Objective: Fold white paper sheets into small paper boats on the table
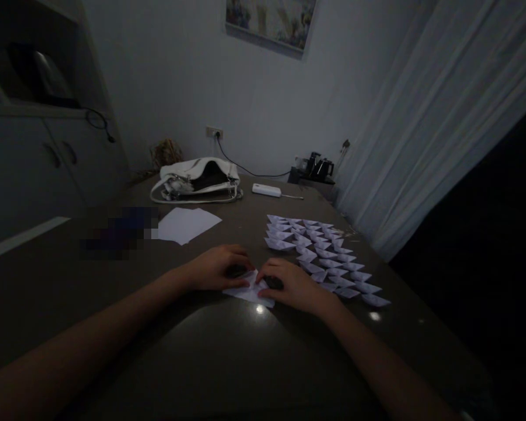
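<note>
A partly folded sheet of white paper [244, 292] lies on the dark table in front of me. My left hand [221, 268] grips its left side, thumb at the near part and fingers curled over the far edge. On the right side, my right hand [293, 285] pinches the paper between thumb and fingers. The fingertips of both hands nearly meet at a raised fold in the middle. To the right of my right hand stand several rows of small folded paper boats [327, 255]. Loose white sheets [186, 224] lie fanned beyond my left hand.
At the table's far side sits an open white handbag [197, 180], with a white power bank-like device [266, 190] and short cable beside it. A blurred dark object [121, 232] lies at left. A black kettle [323, 169] stands at the back right, near a pale curtain [403, 128].
</note>
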{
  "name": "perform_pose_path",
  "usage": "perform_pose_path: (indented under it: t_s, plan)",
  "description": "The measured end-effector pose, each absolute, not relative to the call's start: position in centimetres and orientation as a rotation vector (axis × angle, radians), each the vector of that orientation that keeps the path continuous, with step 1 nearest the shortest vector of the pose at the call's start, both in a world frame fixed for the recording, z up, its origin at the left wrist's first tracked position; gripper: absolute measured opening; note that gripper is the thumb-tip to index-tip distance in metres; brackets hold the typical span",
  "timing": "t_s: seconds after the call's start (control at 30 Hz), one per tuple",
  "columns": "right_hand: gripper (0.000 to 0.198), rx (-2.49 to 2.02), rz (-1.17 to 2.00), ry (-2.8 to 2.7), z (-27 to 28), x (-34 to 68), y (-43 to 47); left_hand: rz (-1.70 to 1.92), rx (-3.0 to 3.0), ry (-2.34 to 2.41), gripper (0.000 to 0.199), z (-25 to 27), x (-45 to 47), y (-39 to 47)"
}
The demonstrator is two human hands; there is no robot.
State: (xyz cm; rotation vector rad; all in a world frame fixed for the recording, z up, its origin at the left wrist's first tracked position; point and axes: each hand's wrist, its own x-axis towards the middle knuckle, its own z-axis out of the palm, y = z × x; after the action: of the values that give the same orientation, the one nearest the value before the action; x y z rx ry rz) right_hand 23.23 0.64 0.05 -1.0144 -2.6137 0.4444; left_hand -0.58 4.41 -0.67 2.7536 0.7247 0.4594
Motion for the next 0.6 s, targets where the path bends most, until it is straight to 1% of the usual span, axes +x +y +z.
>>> perform_pose_path:
  t_s: [0.1, 0.3, 0.33, 0.43, 0.53, 0.6]
  plan:
    - [0.016, -1.002, 0.431, -2.6, -0.17, 23.26, 0.79, 0.459, 2.735, 0.737, 0.03, -0.69, -0.66, 4.51]
    - [0.011, -0.949, 0.362, -2.626, -0.26, 23.25, 0.87, 0.441, 2.774, 0.717, 0.027, -0.73, -0.43, 4.41]
    - [0.013, -0.939, 0.351, -2.629, -0.26, 23.21, 0.84, 0.441, 2.785, 0.719, 0.027, -0.71, -0.4, 4.4]
    - [0.029, -0.949, 0.342, -2.619, -0.28, 23.08, 0.75, 0.44, 2.817, 0.72, 0.022, -0.65, -0.34, 4.41]
    - [0.027, -1.002, 0.355, -2.588, -0.35, 23.05, 0.76, 0.446, 2.826, 0.734, 0.02, -0.63, -0.41, 4.41]
    - [0.023, -1.02, 0.35, -2.58, -0.42, 23.14, 0.85, 0.445, 2.821, 0.736, 0.023, -0.58, -0.51, 4.38]
